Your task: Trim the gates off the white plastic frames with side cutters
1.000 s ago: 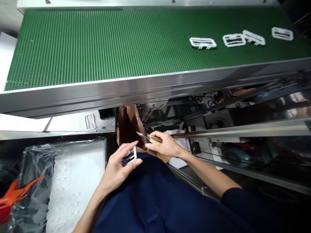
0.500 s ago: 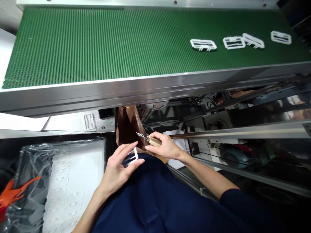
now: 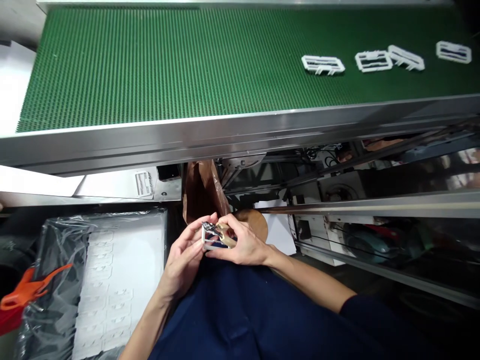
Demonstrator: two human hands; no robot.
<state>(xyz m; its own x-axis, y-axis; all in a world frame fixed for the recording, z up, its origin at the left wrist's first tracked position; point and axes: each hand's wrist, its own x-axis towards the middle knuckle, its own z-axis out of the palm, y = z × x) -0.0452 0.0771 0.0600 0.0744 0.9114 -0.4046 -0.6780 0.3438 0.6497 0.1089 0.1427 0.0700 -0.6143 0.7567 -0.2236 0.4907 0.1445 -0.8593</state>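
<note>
My left hand [image 3: 183, 260] pinches a small white plastic frame [image 3: 210, 238], a rectangular moulded part with an open middle. My right hand [image 3: 242, 244] grips a small craft knife [image 3: 225, 236] with a wooden handle. Its metal blade rests against the top corner of the frame, and my fingers hide part of both. Just behind my hands stands a brown paper bag [image 3: 202, 194]. Several similar white plastic frames [image 3: 375, 61] lie on the far right of a green studded conveyor belt [image 3: 157, 65].
A steel conveyor side rail [image 3: 225, 137] runs across the view above my hands. To the lower left, a tray [image 3: 123, 220] holds rows of white moulded parts beside black plastic sheeting. An orange clamp [image 3: 26, 292] sits at the far left. Machinery and cables fill the space below the belt.
My hands have come together. The knife blade has moved from beside the white frame onto its corner. The frames on the belt have shifted slightly right in view.
</note>
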